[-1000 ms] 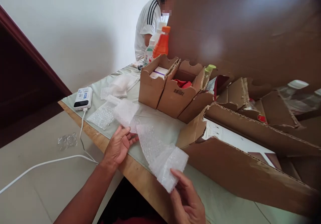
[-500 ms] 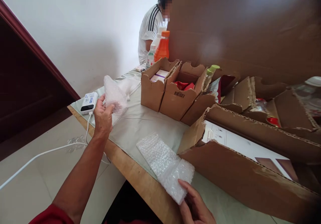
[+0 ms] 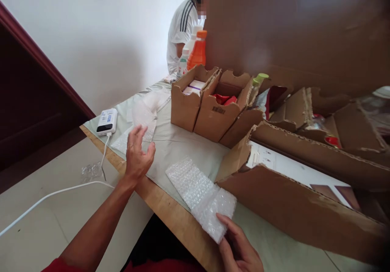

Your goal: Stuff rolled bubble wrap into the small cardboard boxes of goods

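Observation:
A strip of bubble wrap [image 3: 198, 191] lies on the table's near edge, one end folded up. My right hand [image 3: 240, 249] pinches that folded end at the bottom of the view. My left hand [image 3: 137, 155] hovers empty above the table's left edge, fingers spread. Just beyond it lie more loose bubble wrap pieces [image 3: 138, 128]. A long open cardboard box [image 3: 292, 199] with a white printed sheet inside sits right of the strip.
A white power bank [image 3: 107, 121] with a white cable [image 3: 55, 195] sits at the table's left corner. Several small open cardboard boxes [image 3: 210, 109] stand mid-table, bottles [image 3: 196, 52] behind them. A person in a white striped shirt [image 3: 183, 30] sits at the far end. A large cardboard flap [image 3: 298, 32] fills the upper right.
My left hand has let go of the bubble wrap piece it held up near the power bank and drawn back, now empty. The right hand still holds the strip's folded end.

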Tool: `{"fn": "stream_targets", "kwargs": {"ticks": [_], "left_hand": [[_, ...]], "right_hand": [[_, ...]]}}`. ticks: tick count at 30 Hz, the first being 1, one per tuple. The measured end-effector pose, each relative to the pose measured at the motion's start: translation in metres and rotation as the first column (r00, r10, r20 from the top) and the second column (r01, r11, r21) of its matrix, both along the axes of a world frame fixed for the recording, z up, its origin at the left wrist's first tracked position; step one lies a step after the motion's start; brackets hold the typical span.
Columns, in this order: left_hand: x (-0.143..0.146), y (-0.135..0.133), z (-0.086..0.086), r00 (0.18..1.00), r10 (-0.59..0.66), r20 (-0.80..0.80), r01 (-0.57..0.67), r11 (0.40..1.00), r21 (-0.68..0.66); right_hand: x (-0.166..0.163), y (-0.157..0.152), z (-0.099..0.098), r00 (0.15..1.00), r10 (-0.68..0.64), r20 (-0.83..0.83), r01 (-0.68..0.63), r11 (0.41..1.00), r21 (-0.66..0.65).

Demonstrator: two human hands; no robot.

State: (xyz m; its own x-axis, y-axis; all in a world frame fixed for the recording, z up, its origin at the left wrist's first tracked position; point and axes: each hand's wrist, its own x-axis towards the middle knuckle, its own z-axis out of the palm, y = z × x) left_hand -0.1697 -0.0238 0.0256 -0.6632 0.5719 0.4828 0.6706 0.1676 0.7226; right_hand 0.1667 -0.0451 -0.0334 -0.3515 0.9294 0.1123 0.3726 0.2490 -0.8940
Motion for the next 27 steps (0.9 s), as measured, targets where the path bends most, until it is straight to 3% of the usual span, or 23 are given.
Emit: {"fn": "stream_targets", "kwargs": {"ticks": [2, 5, 8, 11, 15, 17, 19, 22, 24, 27], "left_hand": [[0.027, -0.024, -0.005, 0.972, -0.112, 0.208, 0.133, 0.987, -0.092], [0.058, -0.066, -0.007, 0.852, -0.158, 0.500, 0.295, 0.932, -0.209], [0.077, -0.100, -0.002, 0.792, -0.216, 0.572, 0.421, 0.870, -0.255], [0.092, -0.112, 0.001, 0.801, -0.340, 0.493, 0.491, 0.844, -0.215], [0.117, -0.094, 0.001, 0.813, -0.517, 0.268, 0.560, 0.821, -0.114], [0.132, -0.079, 0.001, 0.792, -0.568, 0.222, 0.596, 0.799, -0.081], [0.145, -0.065, 0.001, 0.775, -0.593, 0.217, 0.617, 0.785, -0.054], [0.158, -0.045, 0.000, 0.783, -0.564, 0.261, 0.594, 0.803, -0.045], [0.162, -0.031, -0.002, 0.785, -0.528, 0.325, 0.576, 0.815, -0.066], [0.165, -0.008, -0.004, 0.759, -0.493, 0.425, 0.575, 0.814, -0.084]], "right_hand": [[0.001, -0.005, 0.006, 0.997, -0.016, -0.081, 0.011, 0.998, -0.060], [0.007, -0.015, 0.016, 0.980, -0.089, -0.176, 0.062, 0.986, -0.156], [0.017, -0.022, 0.025, 0.974, -0.103, -0.201, 0.059, 0.975, -0.214], [0.036, -0.020, 0.030, 0.991, -0.042, -0.131, 0.015, 0.980, -0.198], [0.078, -0.010, 0.036, 0.993, 0.049, 0.106, -0.043, 0.997, -0.056], [0.107, -0.007, 0.039, 0.979, 0.033, 0.202, -0.036, 0.999, 0.014], [0.137, -0.007, 0.043, 0.959, -0.072, 0.275, 0.059, 0.997, 0.054], [0.170, -0.005, 0.050, 0.897, -0.315, 0.310, 0.305, 0.949, 0.081], [0.175, 0.003, 0.055, 0.873, -0.397, 0.283, 0.383, 0.918, 0.106], [0.160, 0.027, 0.061, 0.889, -0.397, 0.229, 0.374, 0.917, 0.136]]}}
